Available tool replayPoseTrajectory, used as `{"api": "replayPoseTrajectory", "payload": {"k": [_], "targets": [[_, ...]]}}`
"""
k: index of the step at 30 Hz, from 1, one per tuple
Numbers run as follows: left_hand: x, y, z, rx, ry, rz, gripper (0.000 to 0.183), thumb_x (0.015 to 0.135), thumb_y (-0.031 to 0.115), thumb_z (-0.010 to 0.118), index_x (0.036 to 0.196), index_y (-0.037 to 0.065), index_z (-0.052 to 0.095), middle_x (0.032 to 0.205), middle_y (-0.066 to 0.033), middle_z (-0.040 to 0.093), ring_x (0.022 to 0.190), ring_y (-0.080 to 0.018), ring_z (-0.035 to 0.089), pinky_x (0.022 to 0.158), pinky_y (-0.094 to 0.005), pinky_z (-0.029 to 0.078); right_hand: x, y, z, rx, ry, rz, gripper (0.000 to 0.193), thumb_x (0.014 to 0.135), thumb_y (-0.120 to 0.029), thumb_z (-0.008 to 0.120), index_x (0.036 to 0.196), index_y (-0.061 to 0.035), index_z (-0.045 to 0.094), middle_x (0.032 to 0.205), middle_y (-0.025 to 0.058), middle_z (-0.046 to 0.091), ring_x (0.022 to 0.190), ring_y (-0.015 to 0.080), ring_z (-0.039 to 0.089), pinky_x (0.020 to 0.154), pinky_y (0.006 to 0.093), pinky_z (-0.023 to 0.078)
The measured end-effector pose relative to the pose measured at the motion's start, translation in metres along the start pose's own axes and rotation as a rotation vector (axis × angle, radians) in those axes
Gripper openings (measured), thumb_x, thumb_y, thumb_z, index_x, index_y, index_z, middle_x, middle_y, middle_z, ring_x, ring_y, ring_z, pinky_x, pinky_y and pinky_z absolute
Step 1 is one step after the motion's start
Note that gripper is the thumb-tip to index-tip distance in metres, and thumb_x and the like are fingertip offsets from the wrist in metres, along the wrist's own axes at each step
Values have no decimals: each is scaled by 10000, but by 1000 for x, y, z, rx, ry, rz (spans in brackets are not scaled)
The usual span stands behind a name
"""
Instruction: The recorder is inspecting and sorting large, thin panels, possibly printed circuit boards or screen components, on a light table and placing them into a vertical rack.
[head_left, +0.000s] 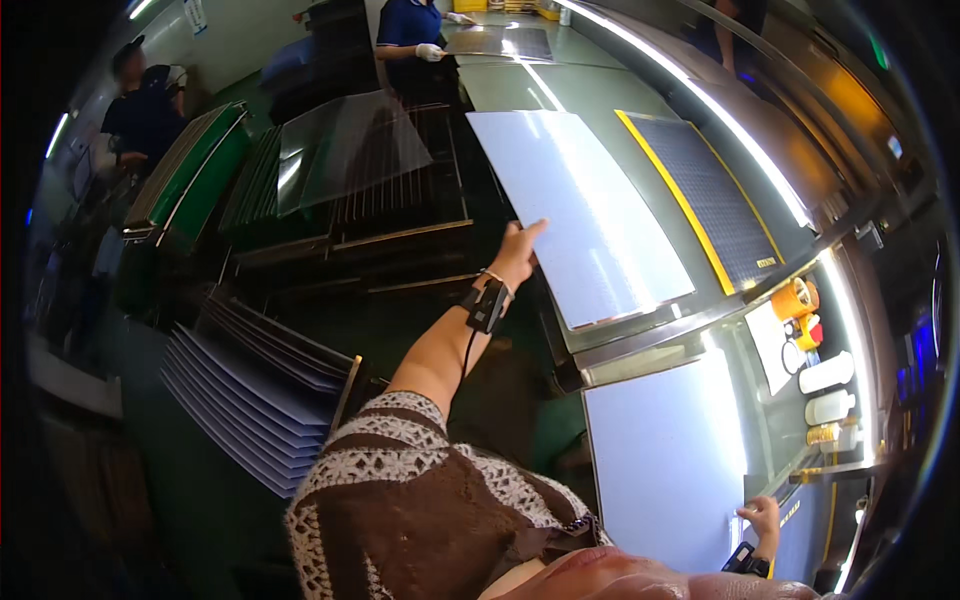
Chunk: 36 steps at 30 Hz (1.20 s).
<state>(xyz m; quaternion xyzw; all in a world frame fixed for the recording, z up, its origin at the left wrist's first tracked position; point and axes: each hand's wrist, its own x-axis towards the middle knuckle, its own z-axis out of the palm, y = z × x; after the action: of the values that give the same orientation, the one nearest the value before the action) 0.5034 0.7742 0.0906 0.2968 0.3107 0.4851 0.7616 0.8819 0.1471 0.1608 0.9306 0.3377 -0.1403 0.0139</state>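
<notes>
My left hand (517, 254) is at the left edge of a large pale blue sheet panel (585, 215) lying on the workbench. Its thumb rests on the panel's face, and the other fingers curl at the edge, partly hidden. A second pale blue panel (660, 450) lies flat on the nearer bench. At that panel's right edge is my right hand (764, 516), its fingers bent together in a pinch. Whatever sits between those fingertips is too small to make out. Both wrists wear small black devices.
A dark gridded panel with yellow edges (705, 195) lies right of the far sheet. White bottles (828, 390) and orange tape rolls (792, 298) line the bench's right side. Racked sheets (250, 410) stand at left. A gloved co-worker (412, 35) handles a panel farther off.
</notes>
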Motion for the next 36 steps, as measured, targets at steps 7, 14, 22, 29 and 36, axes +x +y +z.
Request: {"api": "replayPoseTrajectory", "payload": {"k": [7, 14, 22, 29, 36], "targets": [[-56, 37, 27, -159, -232, -146, 262, 825, 69, 555, 1069, -5, 494, 1000, -106, 567, 902, -234, 580, 807, -356, 494, 67, -232, -16, 1271, -296, -375, 691, 862, -525, 437, 1284, 16, 348, 1204, 192, 489, 1053, 287, 523, 879, 367, 426], [-110, 68, 8, -399, -550, -155, 464, 832, 106, 583, 1241, 15, 382, 1161, -108, 505, 1068, -209, 519, 910, -332, 444, 113, -370, -83, 1926, -222, -588, 363, 859, -311, 507, 1094, -34, 488, 985, 95, 557, 900, 225, 544, 813, 367, 450], [-83, 89, 55, -549, -768, -112, 488, 823, 94, 595, 1253, 47, 369, 1128, -87, 516, 1014, -185, 552, 885, -290, 473, 25, -385, -195, 2031, -545, -1492, 673, 863, -490, 429, 1297, 18, 347, 1365, 204, 310, 1268, 294, 300, 1037, 433, 241], [-50, 76, 78, -144, -860, -99, 578, 877, 322, 520, 1328, 69, 264, 1252, -126, 422, 1089, -230, 503, 860, -313, 481, -18, -430, -205, 1375, 806, -824, 429, 885, -195, 515, 1230, 40, 419, 1214, 162, 503, 1039, 227, 528, 860, 342, 443], [-65, 97, 14, -872, -701, -182, 837, 791, 693, 298, 1339, 61, 276, 1326, -160, 361, 1215, -315, 353, 977, -480, 327, 0, -523, -86, 69, 561, -1411, 436, 747, 74, 440, 1172, -6, 498, 1152, 192, 533, 1046, 320, 541, 884, 377, 446]]}}
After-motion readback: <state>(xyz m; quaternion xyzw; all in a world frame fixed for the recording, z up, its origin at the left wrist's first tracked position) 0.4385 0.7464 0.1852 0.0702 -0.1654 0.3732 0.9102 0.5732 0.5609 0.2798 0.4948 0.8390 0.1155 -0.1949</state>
